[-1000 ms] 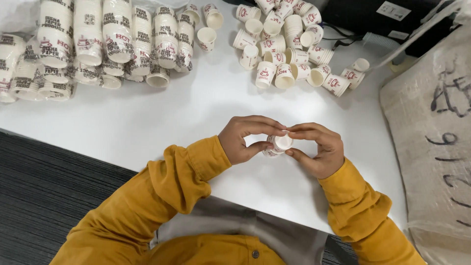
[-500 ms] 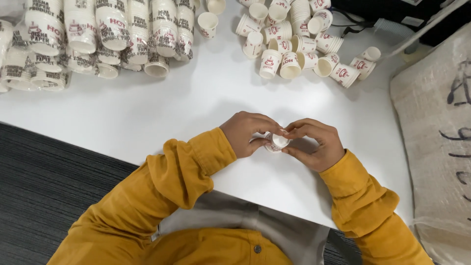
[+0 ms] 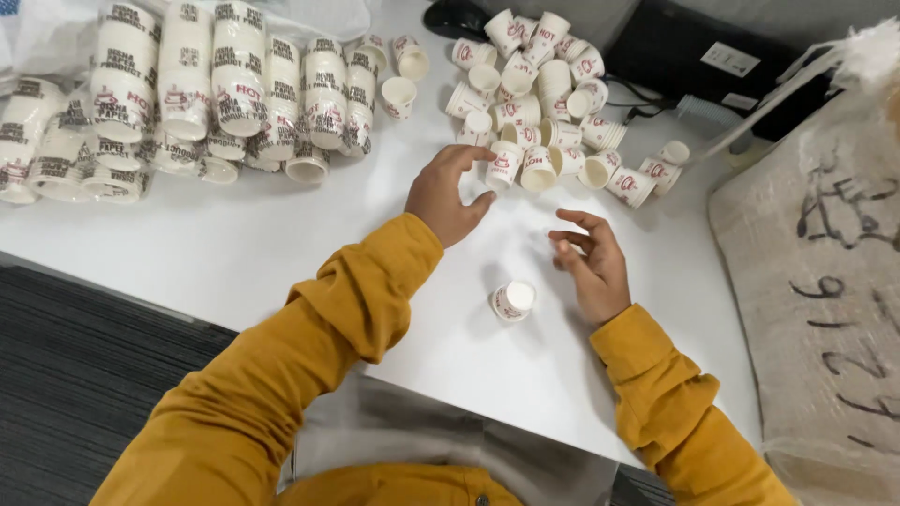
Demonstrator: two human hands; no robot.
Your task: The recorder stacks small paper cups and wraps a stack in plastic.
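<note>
Small printed paper cup lying on its side on the white table, set down alone toward the near edge, between the two hands and touching neither. Left hand stretched toward the loose heap of cups by the far edge, fingers spread and empty, fingertips just beside the nearest cup of the heap but not yet closed on it. Right hand resting near the single cup, fingers loosely curled, grasping nothing. Long nested stacks of cups lined up at the far left corner, some in clear wrap. By the look of it, a good share already stacked, with a sizeable heap of loose cups left to gather. Broad bare stretch of table between the stacks, the heap and the near edge, leaving easy room for both arms in mustard-yellow sleeves. Tighter on the right, where a coarse marked sack crowds the right edge, and at the far edge, where dark equipment and cables press against the heap. Dark carpet below the near edge.
</note>
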